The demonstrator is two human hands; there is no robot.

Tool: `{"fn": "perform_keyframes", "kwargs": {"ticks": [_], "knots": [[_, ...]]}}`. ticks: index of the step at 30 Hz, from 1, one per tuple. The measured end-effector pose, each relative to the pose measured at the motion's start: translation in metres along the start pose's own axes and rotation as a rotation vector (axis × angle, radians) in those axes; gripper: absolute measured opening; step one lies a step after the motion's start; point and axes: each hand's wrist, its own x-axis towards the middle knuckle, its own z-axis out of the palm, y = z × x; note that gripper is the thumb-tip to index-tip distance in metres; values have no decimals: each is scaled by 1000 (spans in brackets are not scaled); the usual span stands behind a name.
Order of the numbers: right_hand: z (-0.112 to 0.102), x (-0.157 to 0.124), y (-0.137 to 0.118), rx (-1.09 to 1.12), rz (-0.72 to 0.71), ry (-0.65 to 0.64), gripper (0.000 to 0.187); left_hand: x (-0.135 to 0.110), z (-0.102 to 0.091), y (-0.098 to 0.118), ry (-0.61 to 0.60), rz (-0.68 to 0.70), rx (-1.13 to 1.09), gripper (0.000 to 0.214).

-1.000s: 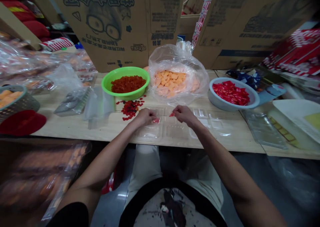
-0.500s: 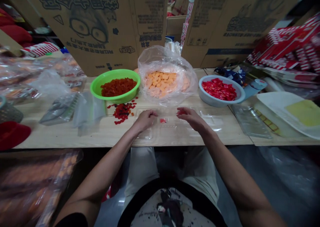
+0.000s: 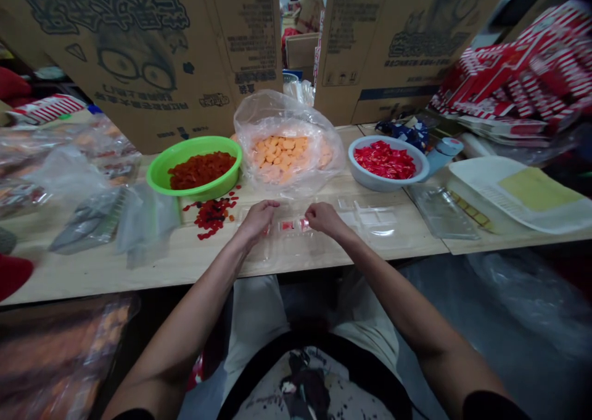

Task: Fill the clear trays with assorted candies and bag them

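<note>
My left hand (image 3: 256, 221) is over the left part of a clear plastic compartment tray (image 3: 296, 246), fingers curled together. A bit of red shows beside its palm; whether it is held cannot be made out. Fingertips pinched, my right hand (image 3: 326, 219) touches a small red packet (image 3: 304, 224) at a compartment of the tray. Another red packet (image 3: 287, 226) lies in the compartment to the left of it. Behind the hands, a clear bag (image 3: 319, 124) holds orange pieces (image 3: 280, 153). A pale blue bowl (image 3: 391, 185) of red packets (image 3: 385, 160) stands to the right.
At left, a green bowl (image 3: 160, 184) holds dark orange pieces (image 3: 201, 171), with loose red pieces (image 3: 213, 216) before it. Flat plastic bags (image 3: 148, 216) lie further left. Another clear tray (image 3: 377, 219) and a white basket (image 3: 481, 176) are at right. Cardboard boxes (image 3: 152, 44) wall the back.
My right hand has lowered and closed its fingers at the tray. A second red packet now shows beside the first one. The whole view has shifted slightly.
</note>
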Motion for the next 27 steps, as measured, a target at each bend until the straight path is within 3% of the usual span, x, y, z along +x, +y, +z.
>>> {"fn": "perform_keyframes", "kwargs": {"ticks": [2, 4, 8, 11, 15, 19, 22, 27], "knots": [[-3, -2, 1, -16, 8, 30, 21, -3, 0, 6, -29, -57, -168, 31], [-7, -9, 2, 53, 9, 49, 23, -6, 8, 10, -45, -26, -308, 33], [-10, -26, -2, 674, -22, -166, 22, -10, 41, 15, -70, 59, -456, 40], [-6, -32, 2, 873, 39, -136, 3, -16, 59, 15, -102, 163, -298, 37], [-24, -33, 44, 754, 115, 56, 5, -30, 59, -1, -115, 486, 396, 48], [-83, -43, 117, 258, 400, 359, 15, -36, 54, -32, -326, 558, 936, 62], [-127, -52, 169, 110, 562, 439, 16, -33, 57, -49, -313, 569, 1108, 69], [-167, -42, 223, -1, 718, 331, 13, -23, 59, -67, -175, 641, 1169, 74]]}}
